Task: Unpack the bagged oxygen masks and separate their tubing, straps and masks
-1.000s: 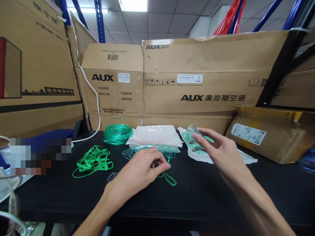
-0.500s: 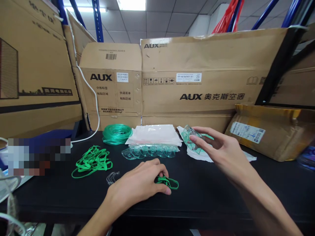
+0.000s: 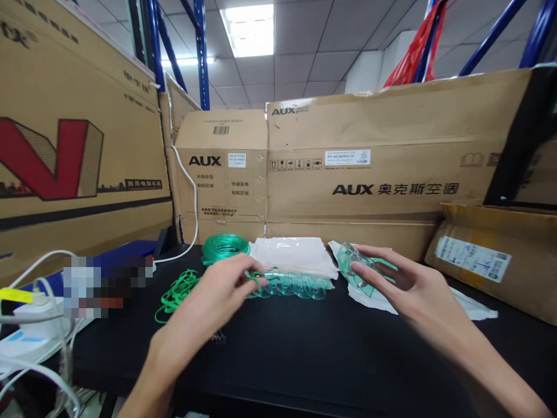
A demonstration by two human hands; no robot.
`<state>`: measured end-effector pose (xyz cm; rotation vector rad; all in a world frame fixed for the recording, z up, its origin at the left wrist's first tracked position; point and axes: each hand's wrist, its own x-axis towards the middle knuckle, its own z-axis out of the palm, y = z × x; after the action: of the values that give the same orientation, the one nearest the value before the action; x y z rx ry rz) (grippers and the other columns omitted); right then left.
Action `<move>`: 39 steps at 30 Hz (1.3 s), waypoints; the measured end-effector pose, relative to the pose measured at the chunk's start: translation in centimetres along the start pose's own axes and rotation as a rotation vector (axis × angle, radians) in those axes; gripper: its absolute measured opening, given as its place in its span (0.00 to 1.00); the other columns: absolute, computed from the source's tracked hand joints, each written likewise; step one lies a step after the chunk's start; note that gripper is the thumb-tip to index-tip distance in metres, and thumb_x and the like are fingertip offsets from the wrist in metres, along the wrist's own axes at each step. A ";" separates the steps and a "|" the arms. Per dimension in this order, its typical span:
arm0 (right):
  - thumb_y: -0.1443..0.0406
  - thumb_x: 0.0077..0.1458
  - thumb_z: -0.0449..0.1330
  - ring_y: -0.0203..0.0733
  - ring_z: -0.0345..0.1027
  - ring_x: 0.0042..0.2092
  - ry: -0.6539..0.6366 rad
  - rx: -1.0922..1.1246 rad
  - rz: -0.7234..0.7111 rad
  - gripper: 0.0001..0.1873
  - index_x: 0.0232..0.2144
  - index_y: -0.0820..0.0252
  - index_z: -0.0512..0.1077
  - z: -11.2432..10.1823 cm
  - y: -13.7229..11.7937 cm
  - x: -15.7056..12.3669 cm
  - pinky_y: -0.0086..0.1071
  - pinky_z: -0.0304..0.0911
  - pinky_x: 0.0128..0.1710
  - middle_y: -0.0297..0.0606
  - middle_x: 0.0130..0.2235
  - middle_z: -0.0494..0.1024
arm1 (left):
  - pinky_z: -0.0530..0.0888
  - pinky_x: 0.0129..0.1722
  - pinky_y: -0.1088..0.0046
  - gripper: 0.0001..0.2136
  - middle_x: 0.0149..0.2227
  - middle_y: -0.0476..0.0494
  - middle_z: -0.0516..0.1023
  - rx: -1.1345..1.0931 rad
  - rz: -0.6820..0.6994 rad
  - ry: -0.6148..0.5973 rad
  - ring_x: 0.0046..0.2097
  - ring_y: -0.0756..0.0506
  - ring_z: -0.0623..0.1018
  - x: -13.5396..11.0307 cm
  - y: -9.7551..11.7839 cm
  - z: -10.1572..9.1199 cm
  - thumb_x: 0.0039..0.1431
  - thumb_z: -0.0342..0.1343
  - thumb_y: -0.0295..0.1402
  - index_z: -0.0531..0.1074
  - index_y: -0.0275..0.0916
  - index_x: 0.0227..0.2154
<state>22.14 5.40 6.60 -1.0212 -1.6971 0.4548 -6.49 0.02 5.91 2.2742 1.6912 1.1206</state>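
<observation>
My left hand (image 3: pixel 213 302) is closed in a pinch on a green elastic strap (image 3: pixel 255 280), lifted off the black table (image 3: pixel 313 354) just in front of a row of clear green-tinted masks (image 3: pixel 296 285). My right hand (image 3: pixel 407 293) grips one clear green mask (image 3: pixel 354 267) above a white plastic bag (image 3: pixel 470 307). A pile of green straps (image 3: pixel 176 290) lies left of my left hand. A coil of green tubing (image 3: pixel 224 247) and a stack of clear bags (image 3: pixel 291 255) sit behind.
Large AUX cardboard boxes (image 3: pixel 374 168) wall the back and left of the table. A brown padded parcel (image 3: pixel 491 255) leans at the right. White cables and a power strip (image 3: pixel 30 325) lie at the left edge. Small metal clips (image 3: pixel 219 337) rest near my left wrist.
My left hand lifted the green strap from the table and moved it up toward the row of masks. My right hand kept the mask. The camera tilted up and shifted.
</observation>
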 end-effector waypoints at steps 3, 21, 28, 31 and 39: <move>0.43 0.50 0.66 0.52 0.75 0.42 -0.036 -0.023 -0.028 0.28 0.47 0.53 0.79 0.2 0.4 0.0 0.44 0.69 0.43 0.42 0.46 0.82 | 0.68 0.37 0.69 0.08 0.37 0.48 0.80 0.203 -0.152 0.024 0.37 0.43 0.77 -0.2 -4.0 -2.1 0.63 0.54 0.39 0.75 0.44 0.37; 0.56 0.62 0.62 0.47 0.73 0.49 -0.359 -0.063 -0.203 0.14 0.49 0.49 0.72 4.7 -0.7 -2.1 0.41 0.67 0.50 0.35 0.51 0.78 | 0.67 0.37 0.73 0.19 0.35 0.53 0.81 -0.273 -0.011 -0.192 0.37 0.46 0.75 0.2 2.6 1.9 0.66 0.51 0.52 0.81 0.46 0.36; 0.64 0.59 0.66 0.42 0.72 0.50 -0.354 0.019 -0.311 0.13 0.46 0.51 0.72 5.2 -1.0 -2.4 0.36 0.65 0.52 0.33 0.48 0.79 | 0.66 0.35 0.74 0.21 0.30 0.50 0.78 -0.478 0.001 -0.174 0.34 0.48 0.73 0.7 1.8 3.5 0.69 0.49 0.48 0.79 0.39 0.31; 0.58 0.60 0.65 0.43 0.72 0.51 -0.324 0.063 -0.219 0.13 0.47 0.50 0.74 4.9 -1.4 -2.4 0.37 0.66 0.51 0.34 0.49 0.79 | 0.69 0.42 0.72 0.17 0.36 0.48 0.81 -0.552 0.035 -0.119 0.41 0.46 0.76 0.9 1.8 3.5 0.69 0.51 0.44 0.81 0.40 0.37; 0.54 0.60 0.63 0.44 0.73 0.51 -0.275 0.138 -0.122 0.14 0.47 0.49 0.77 4.8 -1.5 -2.2 0.37 0.67 0.49 0.33 0.50 0.80 | 0.67 0.49 0.70 0.14 0.41 0.48 0.82 -0.669 0.006 -0.180 0.46 0.45 0.75 1.0 1.8 3.4 0.67 0.55 0.43 0.82 0.44 0.44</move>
<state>17.38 3.70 4.63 -0.7768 -1.9296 0.6464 -2.92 1.37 4.75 1.8766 1.0283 1.2035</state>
